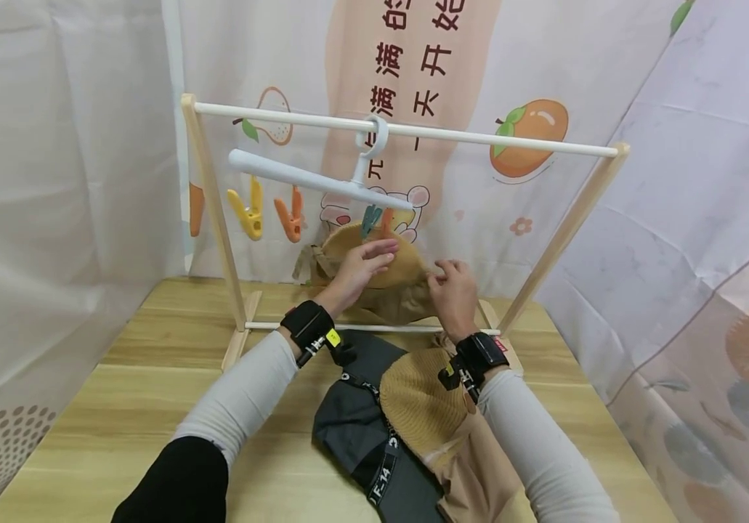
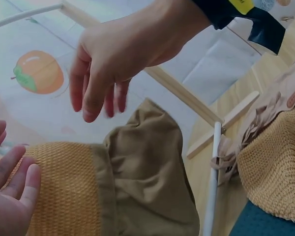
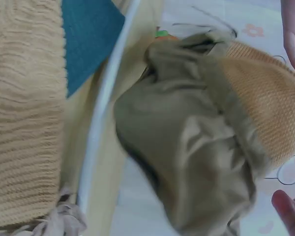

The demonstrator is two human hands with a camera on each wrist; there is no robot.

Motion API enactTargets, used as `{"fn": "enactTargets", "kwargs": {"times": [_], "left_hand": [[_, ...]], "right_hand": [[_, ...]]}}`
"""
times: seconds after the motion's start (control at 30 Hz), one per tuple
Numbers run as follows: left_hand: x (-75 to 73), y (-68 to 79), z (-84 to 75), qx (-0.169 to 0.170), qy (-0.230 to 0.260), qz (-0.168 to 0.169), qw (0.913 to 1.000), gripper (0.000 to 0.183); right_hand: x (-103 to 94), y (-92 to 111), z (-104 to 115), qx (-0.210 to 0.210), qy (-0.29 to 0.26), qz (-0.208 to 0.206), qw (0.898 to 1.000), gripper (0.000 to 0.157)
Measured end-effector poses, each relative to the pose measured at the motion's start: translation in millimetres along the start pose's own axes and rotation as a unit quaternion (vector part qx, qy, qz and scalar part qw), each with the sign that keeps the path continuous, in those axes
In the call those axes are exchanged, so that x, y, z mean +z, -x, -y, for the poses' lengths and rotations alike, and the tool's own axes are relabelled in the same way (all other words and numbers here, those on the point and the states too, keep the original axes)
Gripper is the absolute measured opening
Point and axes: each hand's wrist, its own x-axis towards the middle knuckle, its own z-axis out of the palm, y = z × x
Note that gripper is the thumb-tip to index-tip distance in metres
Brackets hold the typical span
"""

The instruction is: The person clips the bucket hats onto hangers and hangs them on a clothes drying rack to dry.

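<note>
A hat with a woven straw brim (image 1: 407, 265) and an olive cloth crown (image 2: 147, 167) hangs under the right arm of a pale blue hanger (image 1: 309, 174). At its top edge are a green clothespin (image 1: 370, 220) and an orange clothespin. My left hand (image 1: 364, 265) is in front of the brim, fingers extended and slightly bent; whether it touches the straw I cannot tell. Near the hat's right side is my right hand (image 1: 454, 290). In the left wrist view its fingers (image 2: 91, 101) hang loosely above the cloth, apart from it, with nothing held.
The hanger hooks over the white top bar (image 1: 498, 138) of a wooden rack. A yellow clothespin (image 1: 250, 214) and another orange clothespin (image 1: 291, 216) hang at its left. On the wooden table (image 1: 152, 407) lie a straw-brimmed beige hat (image 1: 423, 399) and a dark hat with lettered strap (image 1: 348, 421).
</note>
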Motion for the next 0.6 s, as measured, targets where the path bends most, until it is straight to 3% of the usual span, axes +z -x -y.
{"fn": "enactTargets", "kwargs": {"times": [0.37,0.6], "left_hand": [[-12.6,7.0,3.2,0.0,-0.005,-0.032,0.9995,0.033],[-20.6,12.4,3.9,0.005,0.01,-0.029,0.9995,0.031]], "right_hand": [[12.6,18,-4,0.005,0.004,0.089,0.996,0.019],[12.1,22,-1,0.02,0.001,0.142,0.99,0.026]]}}
